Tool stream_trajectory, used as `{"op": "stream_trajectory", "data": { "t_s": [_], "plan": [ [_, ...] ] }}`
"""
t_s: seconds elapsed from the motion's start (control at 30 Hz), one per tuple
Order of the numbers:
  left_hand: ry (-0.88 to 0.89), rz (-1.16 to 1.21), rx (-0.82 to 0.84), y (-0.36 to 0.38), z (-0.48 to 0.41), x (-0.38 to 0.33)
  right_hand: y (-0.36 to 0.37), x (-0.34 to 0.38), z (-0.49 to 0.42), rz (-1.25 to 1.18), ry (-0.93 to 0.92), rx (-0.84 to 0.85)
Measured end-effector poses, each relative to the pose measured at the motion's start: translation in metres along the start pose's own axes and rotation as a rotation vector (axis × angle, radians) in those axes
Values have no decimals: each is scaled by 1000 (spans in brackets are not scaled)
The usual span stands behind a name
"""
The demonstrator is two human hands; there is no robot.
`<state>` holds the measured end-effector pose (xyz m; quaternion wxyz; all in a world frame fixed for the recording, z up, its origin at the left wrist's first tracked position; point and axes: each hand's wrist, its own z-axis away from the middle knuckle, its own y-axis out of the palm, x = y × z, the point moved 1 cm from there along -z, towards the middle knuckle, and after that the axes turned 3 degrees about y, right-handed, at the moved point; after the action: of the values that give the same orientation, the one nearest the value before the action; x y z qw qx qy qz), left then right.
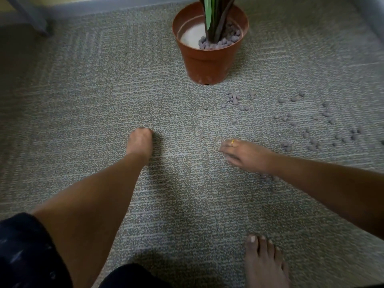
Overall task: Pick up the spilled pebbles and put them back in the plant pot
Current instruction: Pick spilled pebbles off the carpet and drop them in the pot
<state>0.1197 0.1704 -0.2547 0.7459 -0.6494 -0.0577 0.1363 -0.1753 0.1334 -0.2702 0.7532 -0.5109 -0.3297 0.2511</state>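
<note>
Pebbles lie scattered on carpet near the pot; our right hand reaches out flat, fingers straight, empty; our left hand hides its fingers, so we cannot tell its grip.

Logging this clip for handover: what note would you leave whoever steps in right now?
Left hand: down at the carpet, fingers hidden, grip unclear.
Right hand: palm down, fingers straight, nothing visibly held.
Pot: upright, partly filled around the plant, white base bare on one side.
Spilled pebbles: scattered on the carpet near the pot's front and to its right, some by the right hand.
Left: gather them all into the pot.
</note>
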Motion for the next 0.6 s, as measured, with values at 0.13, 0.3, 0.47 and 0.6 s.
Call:
{"op": "stream_trajectory", "data": {
  "t_s": [0.13,0.3,0.47,0.6],
  "plan": [
    [-2,21,-15,2,9,-6,7,-8,23,167,-141,155],
    [-38,92,-31,0,8,-11,8,7,43,169,64,258],
    [44,287,23,1,10,-33,88,109,110,-247,513,83],
    [88,400,43,2,5,-58,-41,2,3,-326,200,24]
  ]
}}
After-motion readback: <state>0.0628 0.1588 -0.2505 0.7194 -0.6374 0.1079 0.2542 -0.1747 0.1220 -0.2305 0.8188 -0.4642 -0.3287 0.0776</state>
